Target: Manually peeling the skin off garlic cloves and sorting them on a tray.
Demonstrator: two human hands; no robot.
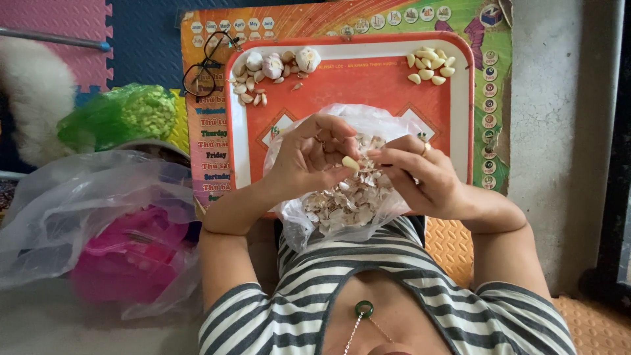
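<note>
Peeling goes best low over the clear plastic bag of papery skins (pixel 342 197) at the orange tray's (pixel 460 98) near edge: left hand (pixel 305 161) fingers clamped on the pale garlic clove (pixel 350 163), right hand (pixel 420 177) fingers pinched together at its tip.

A colourful printed chart (pixel 210 141) lies under the tray; clear plastic bags (pixel 85 204) sit left.

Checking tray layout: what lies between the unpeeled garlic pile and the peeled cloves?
Head view: only bare orange tray lies between the unpeeled garlic pile and the peeled cloves.
</note>
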